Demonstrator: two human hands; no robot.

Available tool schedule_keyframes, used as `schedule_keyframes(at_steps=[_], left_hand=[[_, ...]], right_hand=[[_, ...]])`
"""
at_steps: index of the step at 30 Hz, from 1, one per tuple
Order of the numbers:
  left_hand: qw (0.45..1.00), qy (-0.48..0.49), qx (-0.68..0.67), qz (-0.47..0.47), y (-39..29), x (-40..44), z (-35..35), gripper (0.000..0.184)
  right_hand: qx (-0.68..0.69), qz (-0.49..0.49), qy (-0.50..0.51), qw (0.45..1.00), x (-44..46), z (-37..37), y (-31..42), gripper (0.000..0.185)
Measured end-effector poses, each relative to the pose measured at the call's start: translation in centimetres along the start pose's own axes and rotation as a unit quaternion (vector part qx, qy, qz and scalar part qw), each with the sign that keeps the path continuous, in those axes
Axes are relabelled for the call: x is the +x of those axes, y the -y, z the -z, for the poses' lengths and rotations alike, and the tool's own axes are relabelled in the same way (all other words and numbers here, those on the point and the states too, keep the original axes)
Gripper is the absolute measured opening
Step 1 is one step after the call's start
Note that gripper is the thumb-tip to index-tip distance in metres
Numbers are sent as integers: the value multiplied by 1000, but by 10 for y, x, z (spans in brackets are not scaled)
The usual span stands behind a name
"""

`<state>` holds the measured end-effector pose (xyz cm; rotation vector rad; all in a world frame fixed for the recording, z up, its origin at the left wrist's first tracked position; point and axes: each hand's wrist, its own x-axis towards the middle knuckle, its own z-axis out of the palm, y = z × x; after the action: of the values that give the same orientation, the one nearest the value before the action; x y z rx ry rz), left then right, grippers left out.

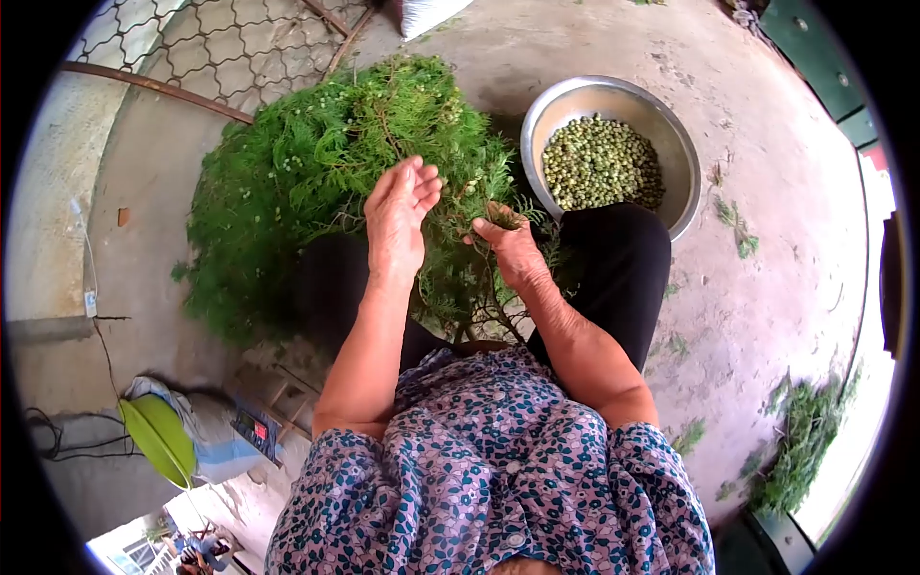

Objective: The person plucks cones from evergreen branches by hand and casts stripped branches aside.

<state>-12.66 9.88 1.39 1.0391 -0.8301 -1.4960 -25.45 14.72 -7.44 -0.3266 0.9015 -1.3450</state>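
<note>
A leafy evergreen branch with scale-like foliage stands between my knees, its woody stems running down toward my lap. My right hand is closed on a sprig of it, thumb out to the left. Just left of that, my left hand is raised with its palm turned inward and its fingers loosely bent; I see nothing in it, though part of the palm is hidden. Behind both hands spreads a big heap of cut evergreen branches. By my right knee a metal basin holds many small green cones.
Wire mesh with a rusty bar lies beyond the heap at upper left. A white sack sits at the top. Loose sprigs and a pile of greenery are on the concrete at right. A lime-green object stands at lower left.
</note>
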Motion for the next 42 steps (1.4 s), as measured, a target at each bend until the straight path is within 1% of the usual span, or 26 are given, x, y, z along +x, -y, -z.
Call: schedule_keyframes(at_steps=[1,4,7,8,9,11,14,15,16,18,20,22,23,24,25,26,27,28,30,32,34,36,37,38,40,42], left_hand=[[1000,-12,9,8,4,-1,21,23],[998,-30,49,22,21,-11,37,15],[987,-26,161,7,38,-15,41,15],[987,-9,159,9,42,-17,43,15],[987,-4,160,3,44,-17,43,16],[988,-2,157,-9,53,-14,51,20],[986,-31,162,-18,51,-17,53,18],[990,-51,121,-55,52,-20,52,18],[990,-56,116,-55,54,-20,56,18],[982,-34,177,-52,58,-20,66,18],[987,-46,149,-45,60,-20,68,17],[988,-53,147,5,63,-18,72,17],[993,-50,108,-5,64,-19,74,14],[993,-52,105,-5,64,-19,76,14],[994,-76,78,32,65,-20,78,12],[991,-99,51,69,66,-20,80,10],[989,-115,18,89,58,-24,74,6],[989,-116,17,90,59,-24,74,6],[994,-50,-51,84,59,-25,75,4],[995,-49,-34,81,57,-26,72,4],[996,-45,-17,78,57,-27,70,3],[997,-33,-28,59,56,-28,70,4],[997,-32,-28,59,55,-29,70,4],[998,-35,-13,60,53,-30,69,4],[997,-37,3,61,55,-32,69,4],[999,-23,15,36,59,-32,69,6]], right_hand=[[10,-9,-10,1000,2,-10,-7,25],[5,-45,-20,999,-1,-15,1,21],[8,-54,20,998,4,-10,-4,14],[15,-60,43,997,4,-10,-6,12],[-3,-73,29,997,3,-13,-5,10],[-20,-68,48,996,5,-14,-11,11],[-43,-69,70,994,5,-14,-15,12],[-62,-67,81,993,5,-14,-18,12],[-81,-66,92,990,5,-14,-21,12],[-97,-77,91,988,1,-16,-24,14],[-151,-68,105,981,0,-17,-26,16],[-159,-55,117,979,0,-17,-28,19],[-145,-61,109,982,0,-18,-27,21],[-130,-65,100,984,0,-18,-26,24],[-176,-60,66,980,3,-17,-26,31],[-178,-61,66,980,2,-17,-26,31],[-217,-51,21,975,-3,-24,-19,35],[-255,-41,-23,966,-6,-28,-15,38],[-238,-61,-34,969,-3,-25,-16,38],[-225,-11,21,974,8,-11,-20,38],[-198,-2,13,980,4,-19,-14,36],[-280,127,-25,951,5,-21,-13,36],[-335,238,-38,911,4,-22,-13,32],[-364,290,-52,884,5,-23,-11,25],[-347,301,6,888,-1,-34,-1,25],[-406,290,67,864,-7,-43,-1,25]])
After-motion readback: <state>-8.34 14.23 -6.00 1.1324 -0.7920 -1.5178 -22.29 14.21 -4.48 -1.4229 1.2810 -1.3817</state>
